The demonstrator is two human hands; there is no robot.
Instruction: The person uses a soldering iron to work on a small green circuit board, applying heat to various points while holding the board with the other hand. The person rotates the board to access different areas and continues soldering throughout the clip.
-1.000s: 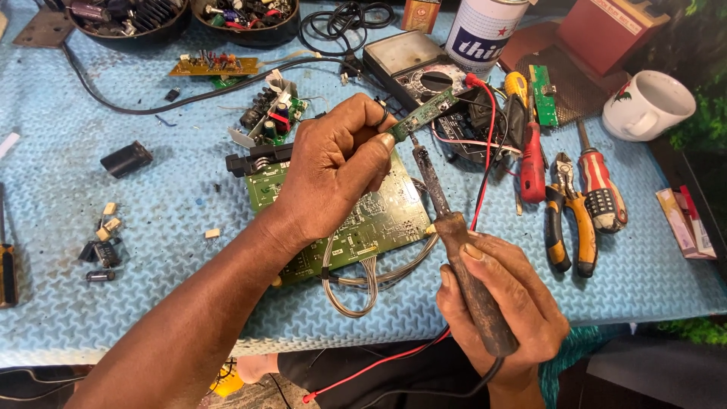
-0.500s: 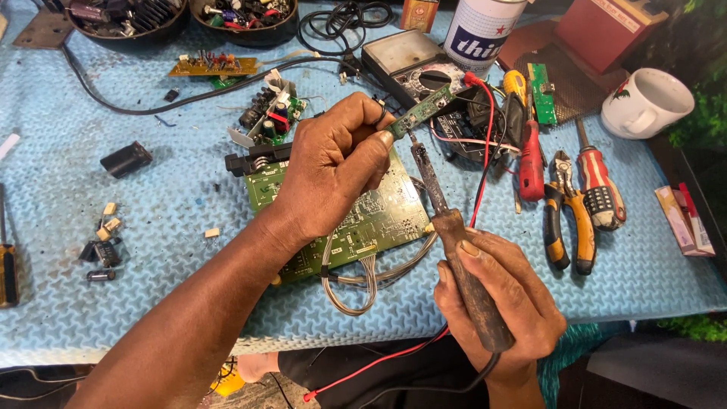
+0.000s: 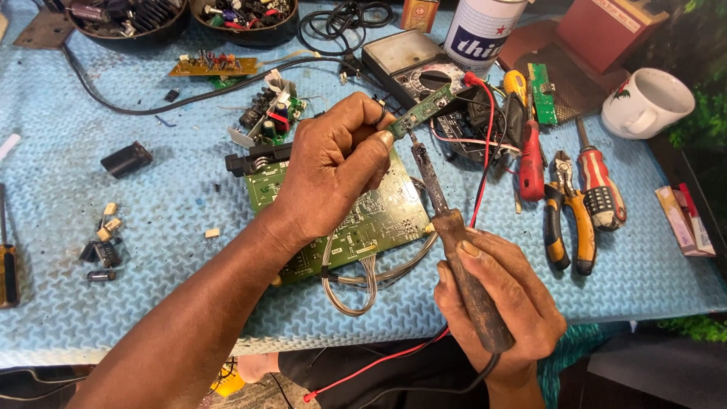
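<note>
A white can with a blue label (image 3: 480, 34) stands at the far edge of the blue mat (image 3: 113, 318), well beyond the fingers, with a small orange box (image 3: 419, 14) just left of it and a red box (image 3: 602, 30) to its right; a flat pink-and-white packet (image 3: 685, 220) lies far right of the fingers. The left hand (image 3: 333, 170) pinches a narrow green circuit strip (image 3: 421, 112) between thumb and curled fingertips, holding it tilted above a large green circuit board (image 3: 363, 220) that lies under the palm. The right hand (image 3: 496, 303) is wrapped tight around the dark wooden handle of a soldering iron (image 3: 454, 242), whose tip meets the strip's near end just beside the left thumb. Pliers (image 3: 566, 220) and a red-handled screwdriver (image 3: 598, 185) lie right of both hands.
</note>
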